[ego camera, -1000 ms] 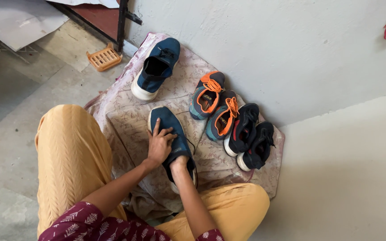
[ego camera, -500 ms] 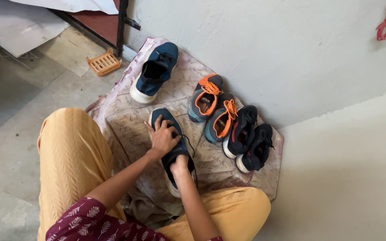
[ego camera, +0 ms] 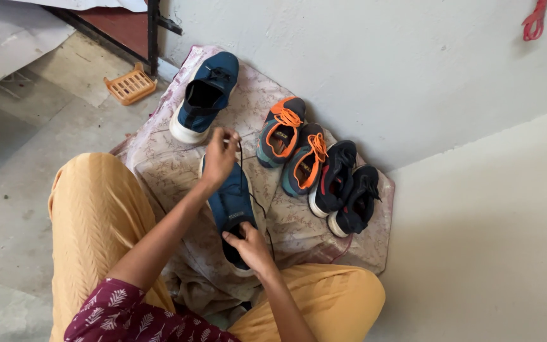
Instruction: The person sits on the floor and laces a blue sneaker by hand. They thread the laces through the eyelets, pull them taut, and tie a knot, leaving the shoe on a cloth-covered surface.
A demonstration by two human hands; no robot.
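head view: a seated person's left hand pinches a black lace pulled up from a blue shoe on a patterned cloth; the right hand grips the shoe's opening. six shoes in all: two blue, two orange-laced, two black. one orange basket lies nearby.

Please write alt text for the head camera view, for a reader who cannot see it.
A seated person's left hand pulls a dark lace up from a blue shoe on a patterned cloth, while the right hand steadies the shoe's opening. Its mate, an orange-laced pair and a black pair lie along a wall.
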